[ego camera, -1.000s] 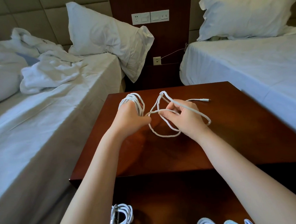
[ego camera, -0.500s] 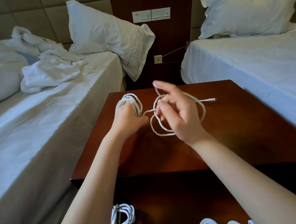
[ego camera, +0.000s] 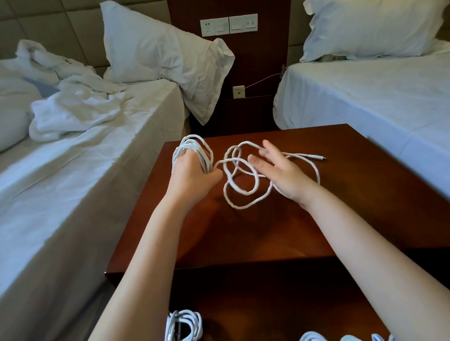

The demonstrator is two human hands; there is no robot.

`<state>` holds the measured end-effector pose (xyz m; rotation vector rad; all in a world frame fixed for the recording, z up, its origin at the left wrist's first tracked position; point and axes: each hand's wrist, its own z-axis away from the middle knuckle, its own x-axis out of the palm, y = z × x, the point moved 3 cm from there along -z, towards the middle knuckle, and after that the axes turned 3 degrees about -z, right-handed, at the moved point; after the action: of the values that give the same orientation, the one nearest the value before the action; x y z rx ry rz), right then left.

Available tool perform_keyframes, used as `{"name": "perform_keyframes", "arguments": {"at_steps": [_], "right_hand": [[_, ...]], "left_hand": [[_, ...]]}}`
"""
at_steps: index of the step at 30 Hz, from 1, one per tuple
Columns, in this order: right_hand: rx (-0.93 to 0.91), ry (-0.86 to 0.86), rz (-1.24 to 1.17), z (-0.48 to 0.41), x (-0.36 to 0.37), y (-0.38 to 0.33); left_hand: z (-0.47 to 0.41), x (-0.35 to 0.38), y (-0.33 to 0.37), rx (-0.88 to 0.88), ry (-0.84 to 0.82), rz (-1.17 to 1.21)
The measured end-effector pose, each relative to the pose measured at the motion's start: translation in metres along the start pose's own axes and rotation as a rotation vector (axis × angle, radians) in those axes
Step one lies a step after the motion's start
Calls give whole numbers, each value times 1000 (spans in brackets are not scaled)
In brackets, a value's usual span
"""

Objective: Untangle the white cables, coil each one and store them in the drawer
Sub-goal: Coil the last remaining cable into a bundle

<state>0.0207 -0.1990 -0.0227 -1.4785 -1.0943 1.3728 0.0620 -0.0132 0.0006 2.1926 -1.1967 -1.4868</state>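
A white cable (ego camera: 243, 194) lies in loose loops on the dark wooden nightstand (ego camera: 289, 227), its plug end (ego camera: 321, 158) pointing right. My left hand (ego camera: 192, 176) grips the coiled part of that cable (ego camera: 190, 146), the turns wound round its fingers. My right hand (ego camera: 280, 171) hovers over the loose loops with fingers spread and straight, holding nothing. Below the tabletop, the open drawer (ego camera: 281, 312) holds several coiled white cables (ego camera: 183, 333) along the bottom edge of the view.
A bed with rumpled white linen (ego camera: 65, 144) flanks the nightstand on the left, a made bed (ego camera: 373, 96) on the right. Pillows lean on both headboards. A wall panel with sockets and switches (ego camera: 229, 25) stands behind, with a thin wire (ego camera: 262, 78) plugged in lower down.
My right hand let go of the loop it pinched, lifted, then opened flat over the cable. The loose loops dropped and spread on the tabletop. My left hand kept its coil.
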Motion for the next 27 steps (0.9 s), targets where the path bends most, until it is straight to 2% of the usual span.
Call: {"name": "perform_keyframes", "arguments": {"at_steps": [2,5,9,12,16,20,22,24,27], "right_hand": [[8,-115,-75,3,1,-3],[-18,-205,60,3,2,-2],[-112,-150,150,1,4,-2],[-118,-147,186,2,-1,-2],[-175,193,399,-1,-25,4],[-210,384,607,-1,-34,11],[-326,562,743,2,-35,6],[-524,723,849,7,-32,-4],[-735,836,868,10,-27,-20]], "left_hand": [[0,-1,4,41,20,22],[0,-3,9,69,37,-1],[-1,-3,11,46,77,-37],[-2,-14,4,-44,212,-63],[-3,-33,-15,-187,360,-151],[-2,-30,-19,-236,364,-194],[-2,-24,-17,-238,341,-213],[-3,-19,-16,-227,318,-231],[-2,-17,-10,-205,323,-245]]}}
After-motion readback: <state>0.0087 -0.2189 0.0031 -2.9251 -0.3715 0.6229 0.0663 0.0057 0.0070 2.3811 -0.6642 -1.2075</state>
